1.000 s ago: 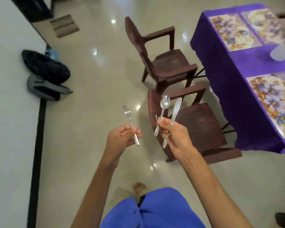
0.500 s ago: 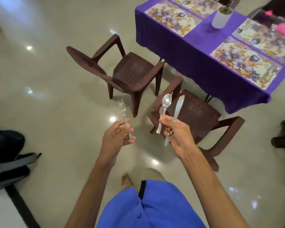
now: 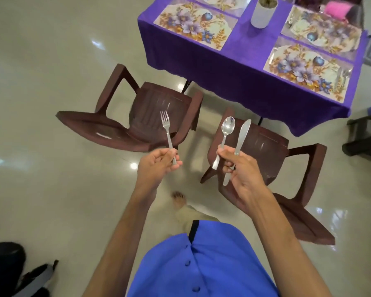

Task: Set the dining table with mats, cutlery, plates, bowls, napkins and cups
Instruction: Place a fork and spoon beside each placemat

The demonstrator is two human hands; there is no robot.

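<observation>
Head view, nearest first. Our left hand (image 3: 159,162) pinches the handle of a fork (image 3: 167,133), tines up; our right hand (image 3: 237,166) grips a spoon (image 3: 225,136) and a knife (image 3: 240,139) together, both upright and fanned slightly apart, so all three pieces are in the air above the floor, well short of the table. We judge the step in hand to be carrying this set to a mat that has none. To do it well, we would keep the spoon and knife separated between the fingers so that each can be laid down singly, and lower the pieces flat beside the mat's pattern. Two brown chairs stand between us and the table: the left chair (image 3: 137,116) is turned aside and the right chair (image 3: 272,159) lies directly under our right hand, so we must pass between or around them. Beyond, on the purple tablecloth (image 3: 234,71), the near left mat (image 3: 194,26) appears bare, while the near right mat (image 3: 306,68) already carries cutlery (image 3: 341,77) at its right edge. A white cup (image 3: 261,15) stands between the mats.
</observation>
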